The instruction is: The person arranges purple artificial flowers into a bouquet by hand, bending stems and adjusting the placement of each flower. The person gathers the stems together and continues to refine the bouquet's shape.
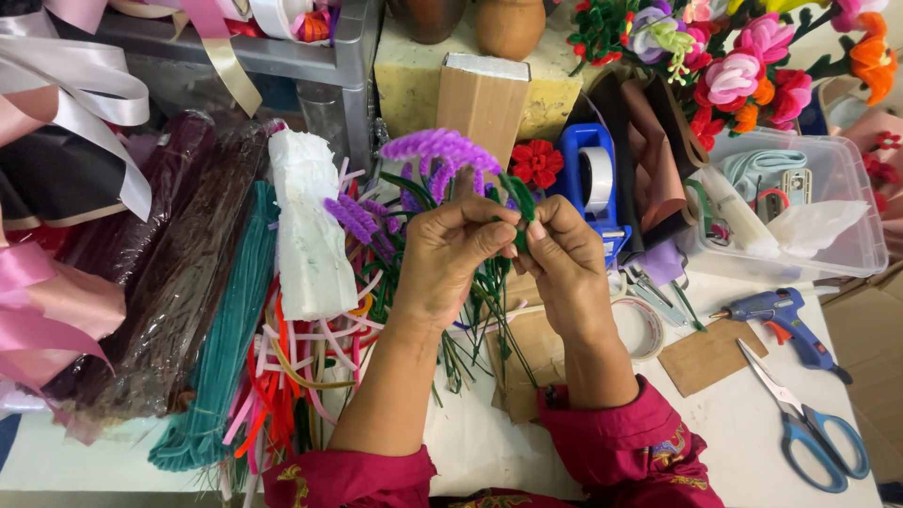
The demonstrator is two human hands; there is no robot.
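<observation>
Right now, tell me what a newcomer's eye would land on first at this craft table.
First, the two hands at centre: the left hand and right hand pinch a green stem of the purple pipe-cleaner flower between their fingers. Next, the bright bouquet of handmade flowers at top right. Then the blue scissors and blue glue gun on the white table at lower right.

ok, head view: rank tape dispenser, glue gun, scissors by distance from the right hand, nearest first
From the right hand:
1. Tape dispenser, blue, just up and right of the hand.
2. Glue gun, blue, lying farther right on the table.
3. Scissors, blue-handled, farthest, at the lower right.
</observation>
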